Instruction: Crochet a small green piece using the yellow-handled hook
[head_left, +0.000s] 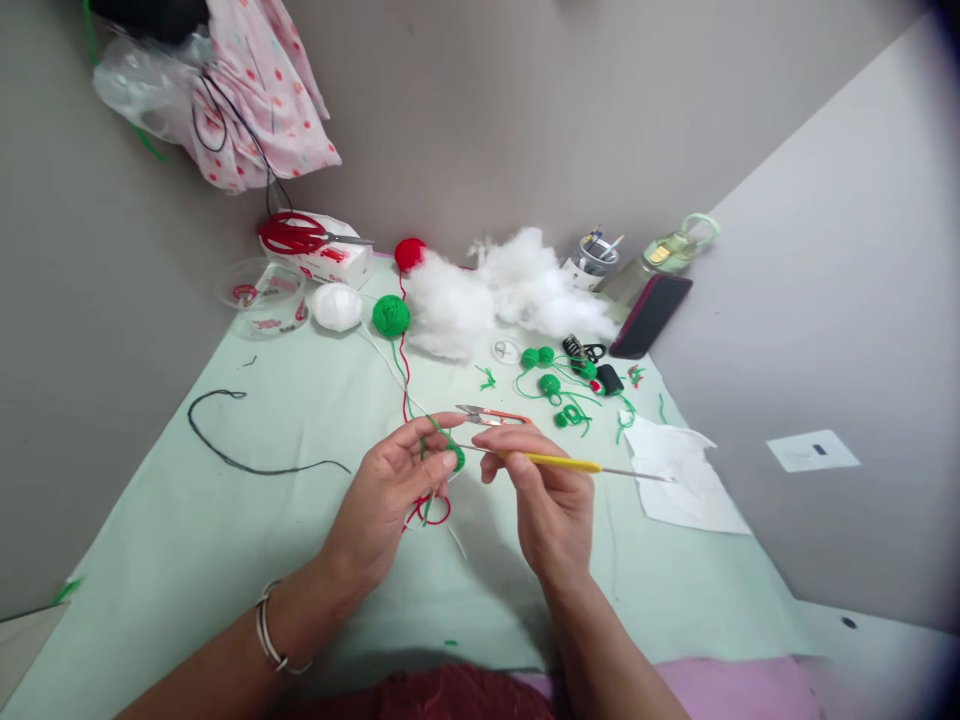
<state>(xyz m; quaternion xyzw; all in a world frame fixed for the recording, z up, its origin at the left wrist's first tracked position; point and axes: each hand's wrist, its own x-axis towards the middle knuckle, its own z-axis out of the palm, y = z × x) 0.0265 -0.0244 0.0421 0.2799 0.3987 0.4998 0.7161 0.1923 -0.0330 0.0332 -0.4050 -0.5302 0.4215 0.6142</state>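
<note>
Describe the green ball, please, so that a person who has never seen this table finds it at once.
On the table, find the white stuffing near the wall. The green ball sits just left, beside the white ball. Colour separates it from that and the red ball behind; larger size, from the green pieces at right.

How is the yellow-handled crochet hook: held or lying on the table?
Held: the right hand grips the hook's yellow handle. Whether its tip is inside the green crochet piece, I cannot tell.

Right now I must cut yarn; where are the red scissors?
Back left in the head view, the red scissors lie on the white box behind the white yarn.
</note>
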